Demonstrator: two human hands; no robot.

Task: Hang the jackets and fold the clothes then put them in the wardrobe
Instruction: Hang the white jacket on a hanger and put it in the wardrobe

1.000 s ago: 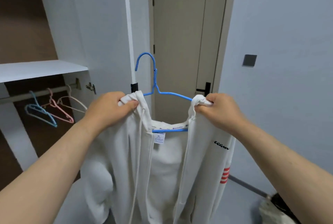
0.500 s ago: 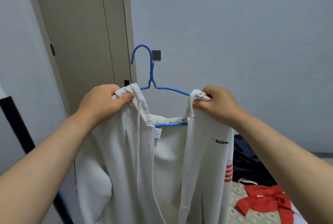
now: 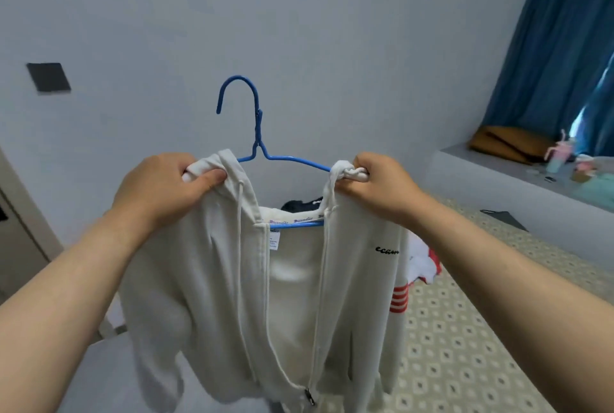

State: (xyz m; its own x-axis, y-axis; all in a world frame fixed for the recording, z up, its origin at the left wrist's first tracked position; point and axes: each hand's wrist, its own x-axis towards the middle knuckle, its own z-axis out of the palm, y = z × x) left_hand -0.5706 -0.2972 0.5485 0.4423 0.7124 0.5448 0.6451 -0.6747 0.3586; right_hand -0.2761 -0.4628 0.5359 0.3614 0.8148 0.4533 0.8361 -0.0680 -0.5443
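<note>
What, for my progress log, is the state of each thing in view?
white zip hoodie: on the hanger, zip mostly open, held in the air.
blue hanger: inside the hoodie's shoulders, hook free.
left hand: grips one hoodie shoulder.
right hand: grips the other shoulder.
red and white garment: crumpled on the bed, unfolded.
dark garment: on the bed, mostly hidden.

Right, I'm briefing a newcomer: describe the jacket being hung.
Before the pale wall, left of the patterned bed, a blue hanger is raised. The jacket on it, gripped by left hand and right hand, is white with red sleeve stripes, unlike the dark clothes behind.
</note>
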